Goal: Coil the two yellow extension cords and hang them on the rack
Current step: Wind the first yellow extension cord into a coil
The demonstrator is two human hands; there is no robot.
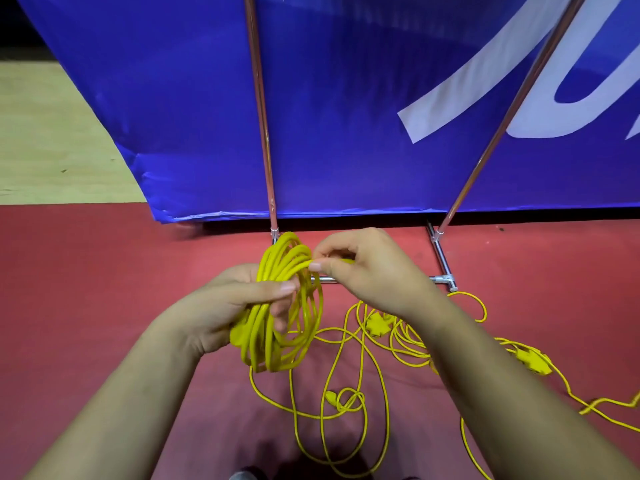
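Just before the rack (440,279) base, the left hand (235,299) grips the yellow coil (277,341), fingers (281,311) curled round its loops; the right hand (367,268) pinches its top strand. It looks light and springy, likely to unwind unless gripped across every loop.

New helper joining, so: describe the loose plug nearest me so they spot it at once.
From the blue banner drop to the red floor. Below the coil in the left hand, loose cord makes one small tight loop; the plug lies on its left edge. The other connectors sit farther right, by the right arm.
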